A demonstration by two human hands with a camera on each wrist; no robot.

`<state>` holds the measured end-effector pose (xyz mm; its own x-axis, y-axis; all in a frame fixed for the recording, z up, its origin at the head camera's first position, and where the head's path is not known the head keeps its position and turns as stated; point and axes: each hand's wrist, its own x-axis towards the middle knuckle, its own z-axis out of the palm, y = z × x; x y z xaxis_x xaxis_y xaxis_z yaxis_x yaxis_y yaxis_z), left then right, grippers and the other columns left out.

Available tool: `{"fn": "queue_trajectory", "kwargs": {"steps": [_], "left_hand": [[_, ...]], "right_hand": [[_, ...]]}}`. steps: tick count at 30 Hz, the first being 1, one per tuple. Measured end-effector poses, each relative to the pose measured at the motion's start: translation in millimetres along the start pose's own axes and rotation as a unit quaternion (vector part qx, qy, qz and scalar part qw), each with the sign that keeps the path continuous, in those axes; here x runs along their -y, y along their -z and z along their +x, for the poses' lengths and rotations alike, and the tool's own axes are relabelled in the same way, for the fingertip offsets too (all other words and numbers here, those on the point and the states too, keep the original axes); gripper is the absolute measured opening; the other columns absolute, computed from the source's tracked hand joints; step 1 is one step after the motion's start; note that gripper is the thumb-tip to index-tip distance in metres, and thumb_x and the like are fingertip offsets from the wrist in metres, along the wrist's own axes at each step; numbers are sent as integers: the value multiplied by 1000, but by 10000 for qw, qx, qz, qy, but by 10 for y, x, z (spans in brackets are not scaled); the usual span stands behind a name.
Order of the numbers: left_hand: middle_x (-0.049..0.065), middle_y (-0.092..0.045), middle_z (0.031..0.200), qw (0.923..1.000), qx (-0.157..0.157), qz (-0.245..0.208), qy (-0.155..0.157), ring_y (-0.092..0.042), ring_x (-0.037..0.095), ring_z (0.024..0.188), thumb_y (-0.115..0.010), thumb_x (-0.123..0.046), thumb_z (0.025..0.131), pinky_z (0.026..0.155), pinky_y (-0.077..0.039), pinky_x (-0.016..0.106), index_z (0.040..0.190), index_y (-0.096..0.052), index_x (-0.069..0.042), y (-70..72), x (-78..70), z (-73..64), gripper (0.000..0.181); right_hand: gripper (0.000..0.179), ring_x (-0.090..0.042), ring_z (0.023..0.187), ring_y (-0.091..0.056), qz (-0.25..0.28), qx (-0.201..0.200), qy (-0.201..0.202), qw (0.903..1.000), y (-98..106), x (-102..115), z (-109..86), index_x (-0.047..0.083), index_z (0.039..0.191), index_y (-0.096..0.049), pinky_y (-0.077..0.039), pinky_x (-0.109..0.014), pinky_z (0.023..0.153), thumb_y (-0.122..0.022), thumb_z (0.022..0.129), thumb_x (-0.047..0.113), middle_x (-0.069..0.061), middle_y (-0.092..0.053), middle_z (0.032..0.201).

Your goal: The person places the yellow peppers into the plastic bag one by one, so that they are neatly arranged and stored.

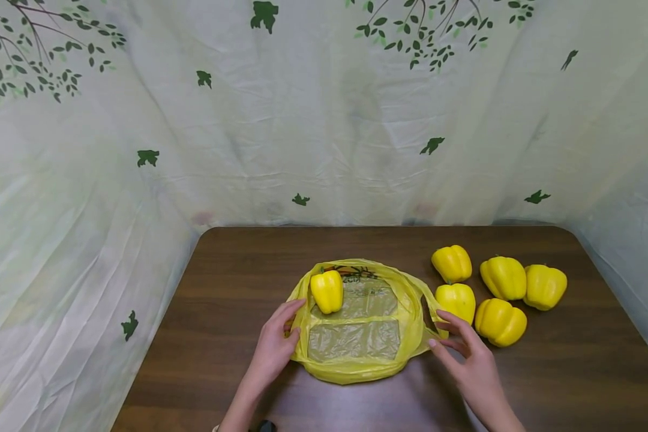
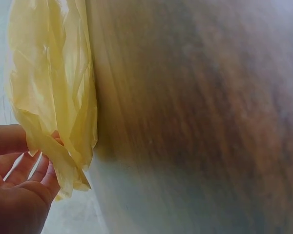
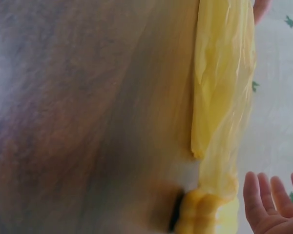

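A yellow plastic bag (image 1: 351,375) lies spread on the table with its mouth open upward. Inside, at its left, is one yellow bell pepper (image 1: 327,292). My left hand (image 1: 272,342) holds the bag's left edge; in the left wrist view, a strip of the bag (image 2: 51,73) passes between thumb and fingers. By the right handle is my right hand (image 1: 472,360), its fingers spread. The right wrist view shows that hand (image 3: 271,209) with fingers extended and nothing in it, beside the bag (image 3: 219,83).
Several more yellow bell peppers (image 1: 500,323) lie in a loose group right of the bag, the nearest one (image 1: 456,302) close to its handle. A dark wooden table (image 1: 227,282) carries everything. Behind it hangs a pale leaf-patterned cloth (image 1: 329,120). A small black object (image 1: 267,426) shows at the bottom edge.
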<state>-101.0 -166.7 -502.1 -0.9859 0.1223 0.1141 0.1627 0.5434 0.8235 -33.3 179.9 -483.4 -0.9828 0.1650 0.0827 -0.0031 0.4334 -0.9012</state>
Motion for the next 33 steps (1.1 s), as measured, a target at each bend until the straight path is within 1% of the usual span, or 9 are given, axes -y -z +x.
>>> {"fn": "queue_trajectory", "kwargs": {"steps": [3,6,9,13,17,20,26,30,33], "left_hand": [[3,-57,134,10000,15,1,-3,-57,21,116,-66,14,83,88,-50,42,134,-60,-9,-6,9,4,57],[3,-57,134,10000,9,-15,20,-56,22,117,-65,14,83,88,-50,42,134,-60,-10,-3,11,3,57],[2,-56,134,10000,8,-30,46,-56,22,117,-65,14,83,89,-50,43,134,-60,-10,-1,17,4,57],[3,-56,134,10000,11,-22,41,-56,22,116,-65,14,83,89,-50,43,135,-60,-10,-1,23,3,57],[3,-57,133,10000,-17,19,32,-57,22,115,-66,14,82,88,-50,42,134,-60,-10,-2,19,0,57],[2,-57,133,10000,-39,40,13,-57,21,114,-66,14,82,88,-50,42,134,-61,-10,-5,17,1,57],[2,-57,133,9999,-75,64,-37,-57,20,114,-65,13,83,87,-50,41,133,-61,-10,-21,30,3,56],[3,-57,133,10000,-74,59,-20,-57,20,115,-65,13,83,87,-51,40,133,-61,-10,-26,24,5,55],[2,-57,133,10000,-72,48,1,-56,20,116,-65,13,83,87,-50,40,133,-61,-10,-21,9,11,55]], "right_hand": [[54,-22,111,-57,47,-121,-29,9999,36,-26,-15,14,138,-53,-48,-16,84,-74,88,14,-2,-56,130],[54,-23,109,-58,102,-255,-35,9996,78,-52,-25,12,138,-53,-48,-16,83,-74,88,11,-4,-57,128],[54,-26,106,-61,139,-386,-161,9990,121,-70,-34,12,139,-53,-48,-15,82,-73,89,11,-7,-58,126],[53,-24,108,-59,15,-534,-391,9978,169,-91,-38,12,139,-53,-46,-12,82,-73,89,16,-10,-58,125],[54,-23,108,-56,-251,-659,-482,9963,228,-112,-36,13,140,-52,-44,-8,80,-73,90,19,-11,-58,126],[55,-19,109,-54,-477,-753,-440,9950,287,-141,-37,13,140,-52,-43,-7,80,-73,90,20,-10,-57,128],[56,-5,109,-51,-861,-887,-141,9922,409,-222,-44,11,139,-52,-39,-4,82,-75,88,17,-7,-56,130],[56,1,108,-48,-1034,-1012,-137,9894,495,-262,-33,13,140,-52,-37,-3,81,-74,88,18,-6,-55,131],[55,1,107,-48,-1036,-1210,-122,9872,548,-284,-26,12,139,-53,-36,-3,81,-74,88,15,-6,-56,128]]}}
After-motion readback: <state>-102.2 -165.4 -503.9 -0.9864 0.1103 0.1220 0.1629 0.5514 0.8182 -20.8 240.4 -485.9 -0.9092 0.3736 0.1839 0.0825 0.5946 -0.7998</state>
